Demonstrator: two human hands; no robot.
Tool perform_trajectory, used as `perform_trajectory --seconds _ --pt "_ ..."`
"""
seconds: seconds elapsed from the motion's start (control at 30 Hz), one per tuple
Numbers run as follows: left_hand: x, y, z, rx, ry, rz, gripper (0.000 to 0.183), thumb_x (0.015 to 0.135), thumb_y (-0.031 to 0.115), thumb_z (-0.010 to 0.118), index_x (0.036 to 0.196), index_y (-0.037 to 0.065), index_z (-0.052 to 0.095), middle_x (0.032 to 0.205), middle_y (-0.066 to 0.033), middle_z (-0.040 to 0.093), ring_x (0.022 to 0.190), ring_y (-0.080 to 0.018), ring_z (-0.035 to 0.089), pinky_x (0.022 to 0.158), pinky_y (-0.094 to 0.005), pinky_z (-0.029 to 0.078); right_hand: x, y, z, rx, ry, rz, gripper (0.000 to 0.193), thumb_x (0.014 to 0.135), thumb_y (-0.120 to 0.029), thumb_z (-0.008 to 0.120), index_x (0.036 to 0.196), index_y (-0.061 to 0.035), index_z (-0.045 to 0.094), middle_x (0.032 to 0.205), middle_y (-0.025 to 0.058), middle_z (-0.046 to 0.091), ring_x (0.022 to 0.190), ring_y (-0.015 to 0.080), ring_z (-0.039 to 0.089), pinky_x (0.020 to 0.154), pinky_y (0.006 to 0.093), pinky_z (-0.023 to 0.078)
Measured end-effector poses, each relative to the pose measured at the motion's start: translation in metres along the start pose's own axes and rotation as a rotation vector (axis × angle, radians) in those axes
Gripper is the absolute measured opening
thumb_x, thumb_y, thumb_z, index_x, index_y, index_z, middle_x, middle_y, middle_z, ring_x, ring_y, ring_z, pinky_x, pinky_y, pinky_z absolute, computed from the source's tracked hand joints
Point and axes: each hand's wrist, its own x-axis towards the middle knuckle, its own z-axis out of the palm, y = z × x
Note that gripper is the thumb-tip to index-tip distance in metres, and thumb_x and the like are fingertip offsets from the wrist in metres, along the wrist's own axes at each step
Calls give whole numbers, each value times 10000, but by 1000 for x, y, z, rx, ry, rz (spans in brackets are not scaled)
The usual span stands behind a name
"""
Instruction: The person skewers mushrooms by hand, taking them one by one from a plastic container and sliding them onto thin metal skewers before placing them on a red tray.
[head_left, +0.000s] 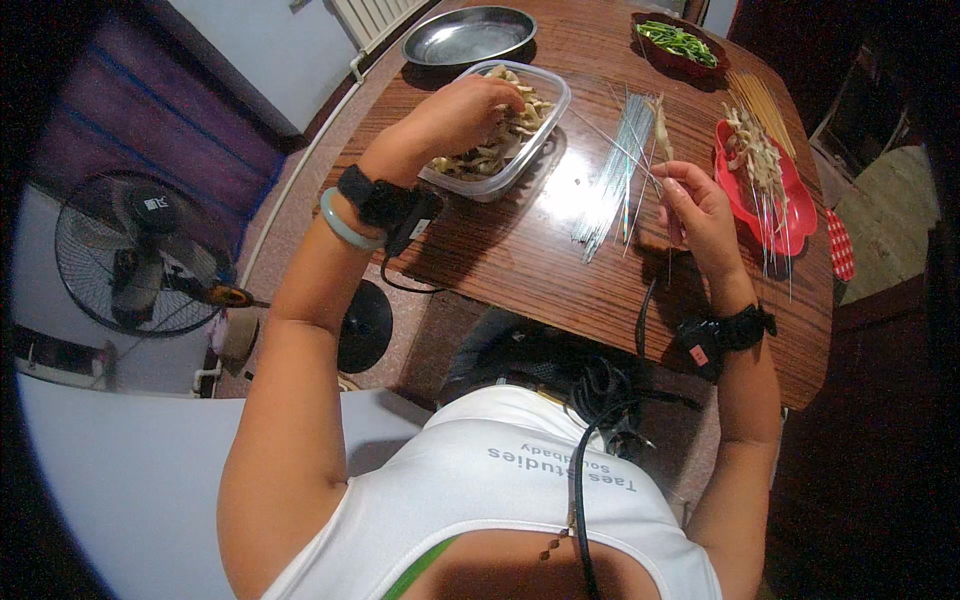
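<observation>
My left hand (pixel 462 115) reaches into a clear plastic container (pixel 556 112) of pale, knobbly pieces (pixel 527 122) that look like chicken feet. Its fingers curl down among them, the tips hidden, so what they grip does not show. My right hand (pixel 697 205) pinches a thin metal skewer (pixel 669 262) between thumb and fingers. One pale piece (pixel 660 132) stands upright on the skewer, above the fingers. Left of this hand lies a bundle of metal skewers (pixel 612 185). On its right, a red scalloped tray (pixel 798 215) carries several loaded skewers (pixel 757 160).
Behind the container stands an oval metal dish (pixel 468 38). A dark red bowl of green vegetables (pixel 680 45) sits at the far right, near wooden sticks (pixel 765 108). Black cables (pixel 640 318) hang over the brown table's near edge (pixel 560 318). A fan (pixel 140 255) stands at the left.
</observation>
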Motion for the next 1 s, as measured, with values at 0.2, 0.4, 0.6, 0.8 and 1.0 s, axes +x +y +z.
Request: perform_trajectory --seconds 0.2,0.4,0.6,0.8,1.0 --pt "11 0 13 199 112 -152 208 689 -25 505 872 22 589 853 -175 573 809 -306 556 693 -352 441 0 1 -2 -2 -29 -49 197 847 -191 444 990 -67 503 542 -16 482 391 30 377 350 162 287" --pt "5 -25 19 -33 58 -320 129 674 6 552 795 26 594 749 -154 585 729 -302 571 625 -340 447 -2 -2 -1 4 -19 -25 190 850 -165 444 996 -50 489 558 -19 461 391 12 345 344 140 248" --pt "-7 -22 -9 -70 211 -387 62 724 53 576 745 -5 576 669 -63 587 637 -122 546 591 -268 446 -2 -1 -3 -28 -12 -9 197 841 -182 445 980 -58 510 545 -10 493 400 31 386 351 169 289" --pt "-21 -33 -25 -738 460 -552 155 751 56 503 870 -13 574 792 -87 572 704 -128 557 611 -195 461 1 3 -3 7 -21 4 202 840 -181 444 980 -48 503 538 -10 488 383 35 384 339 168 287" --pt "-31 -28 -27 -1111 454 -750 188 791 108 508 944 4 540 825 -61 565 727 -135 556 692 -216 469 -1 3 -3 -13 -17 -15 197 844 -180 440 980 -51 503 541 -10 486 384 37 385 343 166 293"
